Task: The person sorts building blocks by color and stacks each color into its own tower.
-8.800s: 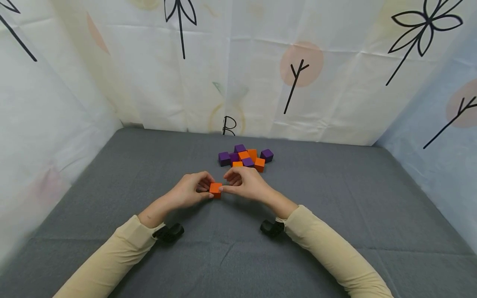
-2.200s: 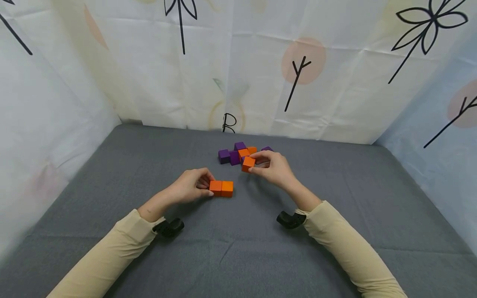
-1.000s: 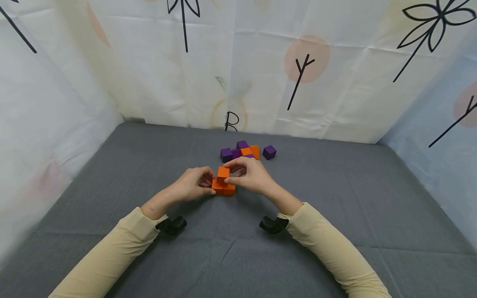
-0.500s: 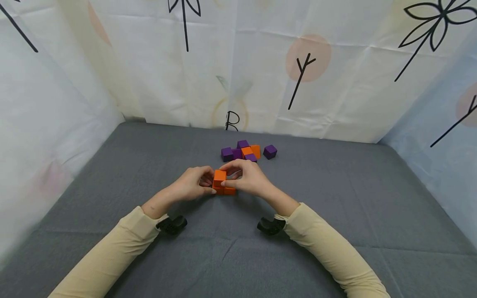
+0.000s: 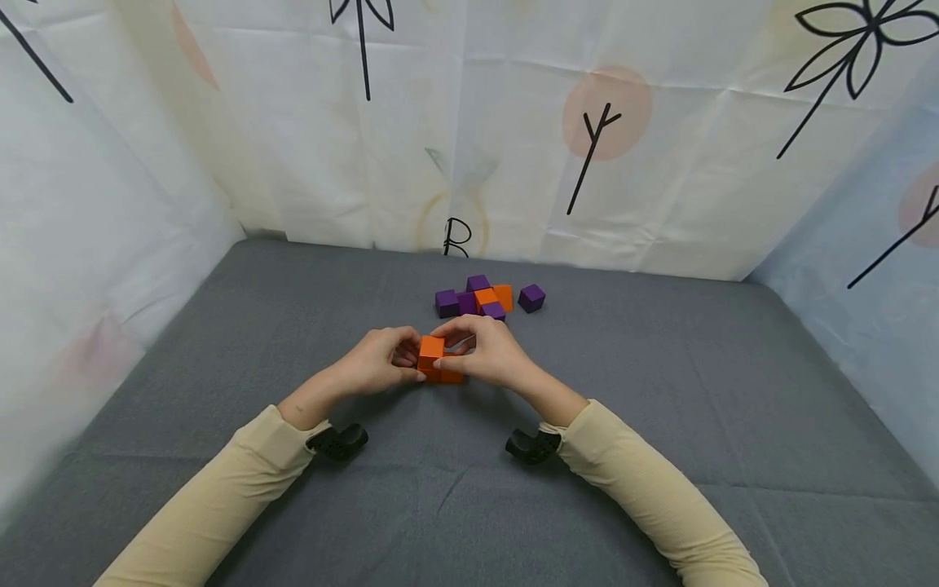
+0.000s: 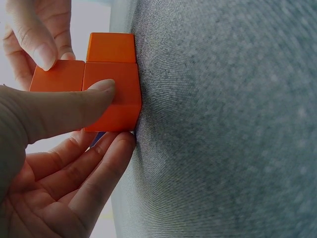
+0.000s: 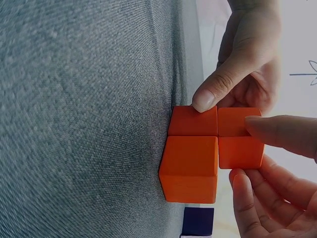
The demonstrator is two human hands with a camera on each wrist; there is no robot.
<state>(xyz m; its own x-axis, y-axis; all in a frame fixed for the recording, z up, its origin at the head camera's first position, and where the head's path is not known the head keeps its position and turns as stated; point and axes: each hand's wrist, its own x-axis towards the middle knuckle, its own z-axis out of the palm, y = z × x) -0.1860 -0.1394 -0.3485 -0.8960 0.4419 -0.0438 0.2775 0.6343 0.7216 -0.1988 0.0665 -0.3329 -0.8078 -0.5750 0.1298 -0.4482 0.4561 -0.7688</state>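
Two orange cubes sit side by side on the grey cloth, and a third orange cube (image 5: 431, 350) stands on top of the left one. My left hand (image 5: 374, 359) pinches the lower left cube (image 6: 111, 116) between thumb and fingertips. The right hand (image 5: 487, 350) holds the upper cube (image 7: 240, 151), thumb on its near face and fingers behind. In the right wrist view the lower right cube (image 7: 190, 168) has no finger on it, and the stacked cube's edges line up closely with the one beneath.
Behind the hands lies a loose cluster of several purple cubes (image 5: 447, 304) and two orange cubes (image 5: 502, 297). One purple cube (image 5: 531, 298) lies apart to its right. A patterned white curtain (image 5: 513, 163) hangs along the back edge of the grey-covered table (image 5: 660, 391).
From one orange cube between the hands, a second came beside it. My right hand then took a third from the cluster and set it on the left cube; the left hand stayed put.
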